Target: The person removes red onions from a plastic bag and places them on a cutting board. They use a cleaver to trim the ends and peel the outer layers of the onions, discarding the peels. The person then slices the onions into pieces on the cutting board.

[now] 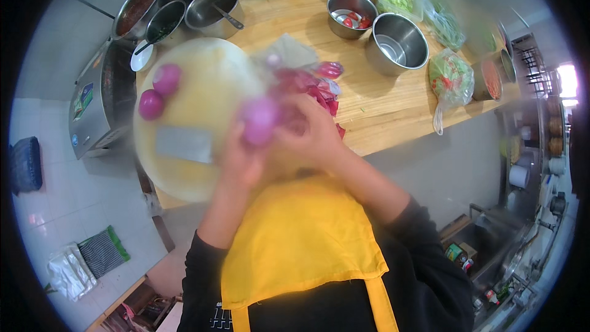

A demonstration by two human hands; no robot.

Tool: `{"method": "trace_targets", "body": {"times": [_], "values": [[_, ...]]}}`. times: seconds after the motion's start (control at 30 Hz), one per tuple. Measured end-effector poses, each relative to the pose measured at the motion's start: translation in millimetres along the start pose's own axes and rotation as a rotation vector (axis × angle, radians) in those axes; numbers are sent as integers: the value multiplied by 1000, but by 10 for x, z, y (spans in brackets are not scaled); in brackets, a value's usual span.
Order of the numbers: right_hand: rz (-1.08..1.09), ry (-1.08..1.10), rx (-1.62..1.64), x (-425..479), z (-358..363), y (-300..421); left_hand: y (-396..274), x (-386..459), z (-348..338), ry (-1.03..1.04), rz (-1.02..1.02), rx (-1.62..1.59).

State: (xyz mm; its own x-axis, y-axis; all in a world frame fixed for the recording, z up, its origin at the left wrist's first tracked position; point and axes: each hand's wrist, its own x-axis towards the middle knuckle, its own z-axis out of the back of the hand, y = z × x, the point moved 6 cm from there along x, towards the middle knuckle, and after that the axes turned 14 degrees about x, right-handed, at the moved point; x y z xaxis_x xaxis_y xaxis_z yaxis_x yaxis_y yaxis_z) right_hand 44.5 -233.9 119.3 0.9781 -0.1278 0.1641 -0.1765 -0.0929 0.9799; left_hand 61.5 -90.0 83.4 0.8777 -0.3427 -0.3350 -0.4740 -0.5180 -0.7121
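Observation:
My left hand (pixel 243 159) holds a purple onion (pixel 260 121) over the right part of a round, pale cutting board (pixel 198 62). My right hand (pixel 309 131) is curled close beside the onion; blur hides whether its fingers grip a piece of skin. Two more purple onions, an upper one (pixel 167 79) and a lower one (pixel 151 104), rest at the board's left side. Below them lies a cleaver blade (pixel 183 144), its handle not visible. Dark red onion skins (pixel 325 99) are heaped on the wooden table just beyond my right hand, beside a crumpled translucent plastic bag (pixel 290 53).
Metal pots (pixel 216 14) and bowls stand at the back left, one with a ladle. An empty steel pot (pixel 398 44) and a pot with red pieces (pixel 351 16) stand back right. Bagged vegetables (pixel 451 76) lie near the table's right edge. A metal appliance (pixel 103 101) flanks the board.

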Motion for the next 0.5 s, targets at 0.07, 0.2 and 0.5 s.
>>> {"method": "trace_targets", "body": {"times": [0.07, 0.2, 0.5], "values": [[-73, -18, 52, -3, 29, -161, 9, 7, -11, 21, 7, -7], [-132, -9, 137, -14, 40, -190, 20, 10, 25, 4, 5, -1], [-149, 4, 103, -46, 70, -214, 18, 1, 4, 14, -24, 55]]}}
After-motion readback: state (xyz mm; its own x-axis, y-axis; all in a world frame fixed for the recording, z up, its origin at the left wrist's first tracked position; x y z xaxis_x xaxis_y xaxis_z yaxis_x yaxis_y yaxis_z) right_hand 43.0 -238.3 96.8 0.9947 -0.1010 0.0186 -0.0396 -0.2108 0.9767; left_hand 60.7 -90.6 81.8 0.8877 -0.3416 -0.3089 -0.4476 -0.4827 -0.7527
